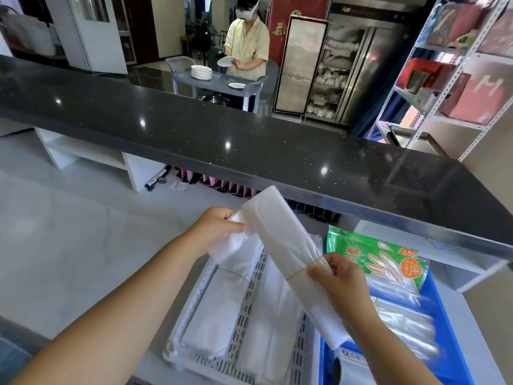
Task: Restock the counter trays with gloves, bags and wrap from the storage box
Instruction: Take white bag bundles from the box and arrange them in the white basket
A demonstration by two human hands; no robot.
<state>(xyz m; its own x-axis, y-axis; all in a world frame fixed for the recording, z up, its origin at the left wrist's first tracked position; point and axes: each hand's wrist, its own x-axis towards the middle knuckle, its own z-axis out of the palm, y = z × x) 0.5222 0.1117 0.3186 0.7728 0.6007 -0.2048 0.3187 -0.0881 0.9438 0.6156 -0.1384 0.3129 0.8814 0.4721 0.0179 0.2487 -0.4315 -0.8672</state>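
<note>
hands: left hand [219, 226] grips the bag bundle [280, 240] near its far end, right hand [336, 276] pinches it at the rubber band, held above the trays | white tray [194, 304]: two compartments, folded white bags in both | blue tray [455, 357]: green glove packs [388, 262] at far end, clear packs [402, 323] nearer | near ends of both trays cut off by the frame edge

Black speckled counter [249, 140] runs across view. Beyond it, person [247, 40] holds white plate [226, 61] over grey cart [219, 83]. Plate stack [201, 72] at cart's left end. Steel crockery cabinet [344, 76] right of cart. Metal rack [433, 87] far right, pink boxes [477, 98] on shelves. Black marker [158, 177] on white tabletop below counter's edge.
</note>
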